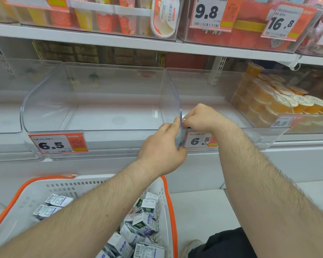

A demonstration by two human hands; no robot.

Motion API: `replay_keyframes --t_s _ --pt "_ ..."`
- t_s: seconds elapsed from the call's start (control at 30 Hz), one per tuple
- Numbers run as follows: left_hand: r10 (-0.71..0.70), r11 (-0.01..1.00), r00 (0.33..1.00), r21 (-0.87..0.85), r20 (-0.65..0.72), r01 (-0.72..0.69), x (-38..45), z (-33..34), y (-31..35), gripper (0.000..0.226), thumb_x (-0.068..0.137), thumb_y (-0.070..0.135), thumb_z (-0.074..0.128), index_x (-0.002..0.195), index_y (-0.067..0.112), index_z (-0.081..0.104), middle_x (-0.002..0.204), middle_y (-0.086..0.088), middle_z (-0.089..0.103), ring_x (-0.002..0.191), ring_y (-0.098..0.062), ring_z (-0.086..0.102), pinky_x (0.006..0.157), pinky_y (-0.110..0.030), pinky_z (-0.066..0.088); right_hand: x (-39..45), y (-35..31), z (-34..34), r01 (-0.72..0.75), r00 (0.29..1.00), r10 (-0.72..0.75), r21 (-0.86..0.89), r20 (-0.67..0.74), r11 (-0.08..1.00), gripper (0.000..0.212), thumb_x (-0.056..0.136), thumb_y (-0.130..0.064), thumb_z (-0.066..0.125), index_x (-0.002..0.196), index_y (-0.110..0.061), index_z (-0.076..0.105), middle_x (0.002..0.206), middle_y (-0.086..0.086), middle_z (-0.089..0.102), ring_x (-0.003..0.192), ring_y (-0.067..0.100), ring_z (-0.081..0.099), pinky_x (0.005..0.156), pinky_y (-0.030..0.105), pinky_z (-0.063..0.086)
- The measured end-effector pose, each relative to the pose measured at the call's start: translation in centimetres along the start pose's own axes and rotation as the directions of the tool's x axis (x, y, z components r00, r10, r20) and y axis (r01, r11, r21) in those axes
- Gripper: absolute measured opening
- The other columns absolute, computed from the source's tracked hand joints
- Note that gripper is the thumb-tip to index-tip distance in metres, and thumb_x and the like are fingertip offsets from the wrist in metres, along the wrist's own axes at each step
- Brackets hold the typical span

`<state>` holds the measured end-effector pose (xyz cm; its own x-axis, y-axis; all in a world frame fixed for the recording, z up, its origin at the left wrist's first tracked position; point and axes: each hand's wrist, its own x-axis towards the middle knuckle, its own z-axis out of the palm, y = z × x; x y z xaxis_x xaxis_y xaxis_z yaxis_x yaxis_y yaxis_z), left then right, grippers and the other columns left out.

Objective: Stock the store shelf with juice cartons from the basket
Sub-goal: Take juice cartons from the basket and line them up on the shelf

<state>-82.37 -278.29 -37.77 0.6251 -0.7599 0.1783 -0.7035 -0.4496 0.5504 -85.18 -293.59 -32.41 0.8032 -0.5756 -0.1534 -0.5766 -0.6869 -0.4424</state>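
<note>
Both hands are up at the front edge of the shelf [157, 151], working on the clear plastic bins rather than on stock. The left hand [162, 148] pinches the front corner of the clear divider wall [172, 101] where two bins meet, thumb on the near face, fingers curled round the edge. The right hand [199, 117] is on the other side of the same wall, fingers curled down and gripping its rim just above the 6.5 price tag [200, 140]. No carton is in either hand. The left bin [93, 112] holds nothing; a second 6.5 tag [58, 145] hangs on its front lip. The bin to the right of the divider also shows no cartons. Farther right, orange jelly cups [280, 103] fill a neighbouring bin. The juice cartons [142, 222] all lie loose in the white, orange-rimmed basket [168, 202] on the floor below, directly under the left forearm, jumbled on their sides. Judgement: this is a preparatory step, seating or straightening the bins before loading; stocking proper has not begun. Next move likely calls for releasing the divider, reaching down into the basket, and taking cartons in a grip that lets them be turned upright and faced forward. The bin fronts are low but the walls curve high, so cartons should go in over the front lip and be set from the back forward.
</note>
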Motion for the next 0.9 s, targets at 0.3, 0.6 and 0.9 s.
replay_keyframes --t_s 0.3,0.6,0.9 --pt "-0.013 1.000 1.000 0.012 0.016 0.013 0.1 -0.1 0.2 0.079 0.091 0.030 0.051 0.157 0.027 0.007 0.149 0.007 0.034 0.122 -0.019 0.049 0.092 -0.031 0.043 1.5 0.1 0.3 0.010 0.999 -0.004 -0.124 0.049 0.992 0.024 0.085 0.001 0.043 0.063 -0.001 0.051 0.068 0.010 0.053 0.061 0.024 0.047 0.051 0.030 0.035" --pt "-0.065 0.990 0.998 -0.124 0.023 0.068 -0.2 -0.9 0.4 0.076 0.089 0.024 0.054 0.155 0.032 0.017 0.154 0.009 0.034 0.135 -0.016 0.040 0.103 -0.026 0.035 0.7 -1.0 0.0 0.018 0.999 -0.011 -0.150 0.042 0.989 0.040 0.091 0.003 0.034 0.119 0.001 0.063 0.124 0.016 0.063 0.112 0.033 0.060 0.094 0.039 0.050" --pt "-0.265 0.767 0.964 -0.610 -0.019 0.198 -0.7 -2.0 -0.5 0.063 0.088 0.011 0.056 0.143 0.036 0.042 0.134 0.021 0.055 0.087 0.003 0.062 0.070 -0.017 0.048 -0.3 -1.1 -0.6 0.046 0.996 -0.031 -0.188 0.082 0.981 0.043 0.095 0.007 0.031 0.129 0.005 0.057 0.140 0.017 0.054 0.128 0.032 0.049 0.101 0.032 0.039"
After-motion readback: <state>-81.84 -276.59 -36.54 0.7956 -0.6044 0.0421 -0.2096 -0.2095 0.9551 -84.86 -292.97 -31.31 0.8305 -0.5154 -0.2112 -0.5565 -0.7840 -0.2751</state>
